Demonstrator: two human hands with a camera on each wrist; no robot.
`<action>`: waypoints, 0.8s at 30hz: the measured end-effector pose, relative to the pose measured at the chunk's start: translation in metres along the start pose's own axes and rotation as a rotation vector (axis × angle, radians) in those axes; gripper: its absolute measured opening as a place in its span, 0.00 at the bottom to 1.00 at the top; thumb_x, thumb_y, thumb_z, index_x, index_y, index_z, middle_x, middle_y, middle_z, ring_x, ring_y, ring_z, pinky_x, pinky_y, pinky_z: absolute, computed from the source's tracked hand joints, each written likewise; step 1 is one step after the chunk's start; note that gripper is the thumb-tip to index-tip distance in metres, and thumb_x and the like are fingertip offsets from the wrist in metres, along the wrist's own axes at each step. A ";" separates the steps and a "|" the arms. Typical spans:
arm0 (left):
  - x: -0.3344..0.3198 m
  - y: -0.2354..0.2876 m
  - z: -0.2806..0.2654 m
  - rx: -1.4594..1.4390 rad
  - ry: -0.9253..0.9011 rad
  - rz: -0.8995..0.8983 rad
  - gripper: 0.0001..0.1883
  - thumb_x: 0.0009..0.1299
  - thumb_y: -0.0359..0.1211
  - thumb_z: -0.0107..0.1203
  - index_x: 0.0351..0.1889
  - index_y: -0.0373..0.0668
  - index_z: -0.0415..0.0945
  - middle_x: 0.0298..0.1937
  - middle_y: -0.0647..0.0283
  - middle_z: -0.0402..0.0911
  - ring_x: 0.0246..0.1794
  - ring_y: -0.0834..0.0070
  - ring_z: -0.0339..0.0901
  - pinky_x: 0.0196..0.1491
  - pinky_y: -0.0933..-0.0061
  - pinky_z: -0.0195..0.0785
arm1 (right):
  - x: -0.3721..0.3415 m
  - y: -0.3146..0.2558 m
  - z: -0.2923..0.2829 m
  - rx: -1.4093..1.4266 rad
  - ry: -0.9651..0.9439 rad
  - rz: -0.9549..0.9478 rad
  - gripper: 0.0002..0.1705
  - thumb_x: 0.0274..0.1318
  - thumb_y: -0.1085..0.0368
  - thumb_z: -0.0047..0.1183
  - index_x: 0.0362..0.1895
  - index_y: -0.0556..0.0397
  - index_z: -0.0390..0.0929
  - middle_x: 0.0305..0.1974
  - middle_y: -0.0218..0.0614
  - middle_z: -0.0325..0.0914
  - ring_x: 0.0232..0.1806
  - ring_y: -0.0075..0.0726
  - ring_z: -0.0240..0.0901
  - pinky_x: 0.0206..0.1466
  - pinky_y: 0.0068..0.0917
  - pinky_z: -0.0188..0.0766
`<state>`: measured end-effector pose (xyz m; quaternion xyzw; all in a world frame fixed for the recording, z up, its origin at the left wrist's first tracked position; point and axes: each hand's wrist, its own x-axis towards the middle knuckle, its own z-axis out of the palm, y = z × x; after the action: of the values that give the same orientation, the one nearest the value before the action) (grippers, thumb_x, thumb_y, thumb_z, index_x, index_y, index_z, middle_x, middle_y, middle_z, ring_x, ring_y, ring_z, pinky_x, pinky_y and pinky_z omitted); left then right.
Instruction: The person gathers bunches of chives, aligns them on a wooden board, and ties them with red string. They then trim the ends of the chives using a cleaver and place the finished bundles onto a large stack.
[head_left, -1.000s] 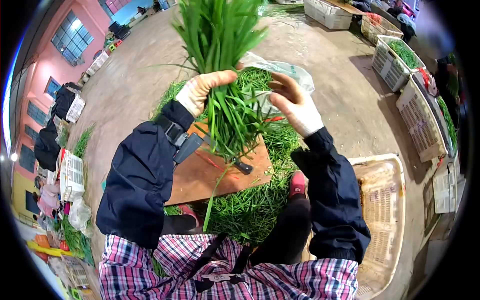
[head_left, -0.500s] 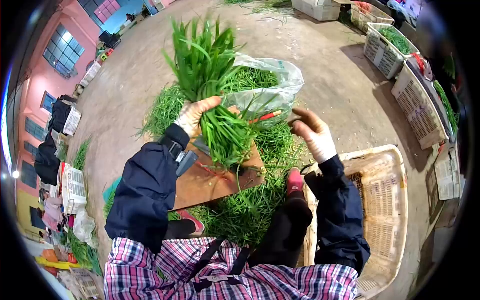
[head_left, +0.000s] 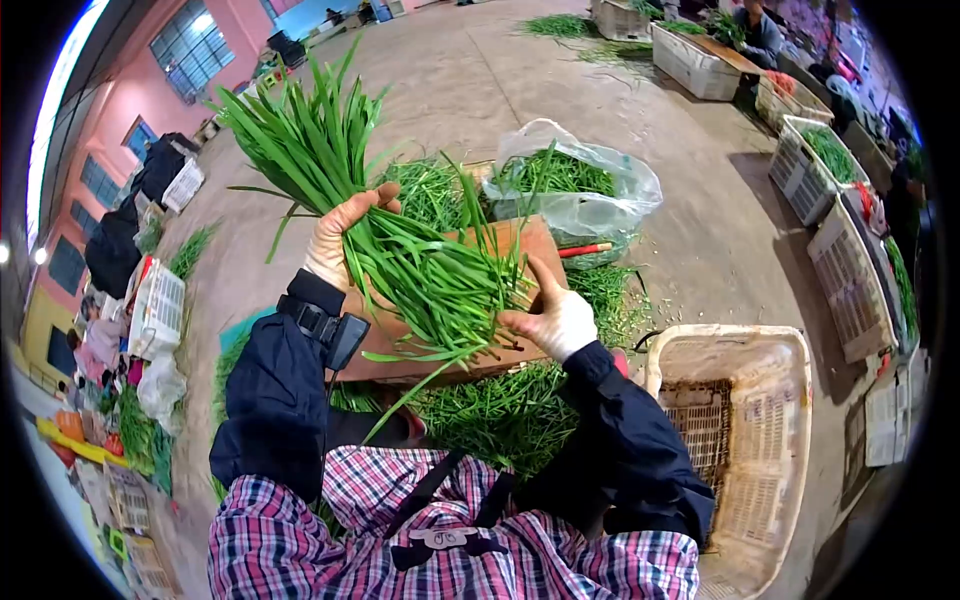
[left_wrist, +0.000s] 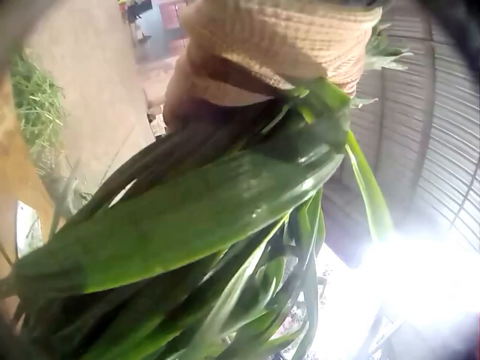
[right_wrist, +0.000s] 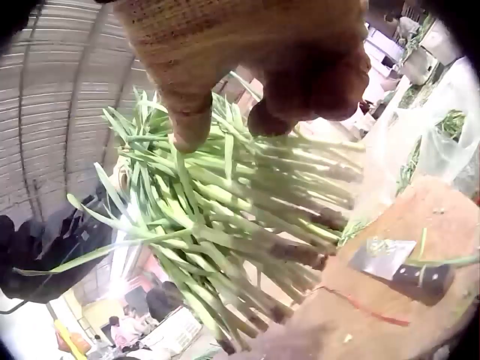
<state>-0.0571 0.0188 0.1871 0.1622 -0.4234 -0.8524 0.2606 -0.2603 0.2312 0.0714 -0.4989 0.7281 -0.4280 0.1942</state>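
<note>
My left hand [head_left: 340, 235] grips a thick bunch of garlic chives [head_left: 420, 275] around its middle, the leaves fanning to the upper left. In the left wrist view, broad green leaves [left_wrist: 180, 217] cover much of the gloved left hand [left_wrist: 277, 45]. At the stem ends is my right hand [head_left: 562, 318], thumb and forefinger apart. Close up in the right wrist view, the right thumb [right_wrist: 191, 124] lies against the stems [right_wrist: 247, 202], whose ends look brown. Beneath the bunch is a wooden board [head_left: 535, 240], with a knife [right_wrist: 424, 277] and a red strip [right_wrist: 367, 306] on it.
A clear plastic bag [head_left: 630, 190] of greens stands beyond the board, beside a red stick-like thing [head_left: 585, 250]. Loose greens [head_left: 490, 420] cover the floor around my feet. A stained white crate [head_left: 780, 400] is at my right; more crates [head_left: 850, 275] line the right side.
The bunch has come lower and tilted, its leaves swinging left and its stem ends turning right. My right hand has moved in from the right to the stem ends.
</note>
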 end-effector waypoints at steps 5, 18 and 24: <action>-0.054 0.003 -0.032 -0.078 0.006 0.009 0.19 0.64 0.34 0.57 0.49 0.31 0.73 0.40 0.53 0.81 0.40 0.63 0.81 0.43 0.60 0.78 | -0.008 -0.044 0.054 -0.155 0.078 -0.268 0.29 0.47 0.50 0.60 0.55 0.40 0.71 0.26 0.44 0.79 0.27 0.50 0.77 0.31 0.38 0.72; -0.139 0.035 -0.128 -0.123 0.012 0.394 0.08 0.64 0.34 0.56 0.35 0.39 0.78 0.37 0.58 0.79 0.41 0.61 0.77 0.54 0.48 0.68 | -0.076 0.035 0.096 0.394 -0.584 -0.259 0.29 0.57 0.42 0.48 0.43 0.57 0.75 0.32 0.42 0.79 0.37 0.42 0.78 0.41 0.32 0.71; -0.152 0.059 -0.139 -0.133 -0.148 0.366 0.08 0.65 0.35 0.55 0.33 0.40 0.76 0.37 0.64 0.75 0.41 0.65 0.73 0.56 0.50 0.63 | -0.071 0.031 0.083 -0.638 -0.809 -0.174 0.23 0.46 0.54 0.59 0.46 0.49 0.76 0.33 0.46 0.79 0.36 0.53 0.77 0.39 0.42 0.72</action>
<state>0.1532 -0.0112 0.1609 0.0021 -0.4067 -0.8264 0.3895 -0.1884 0.2636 -0.0100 -0.7174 0.6449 0.0275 0.2621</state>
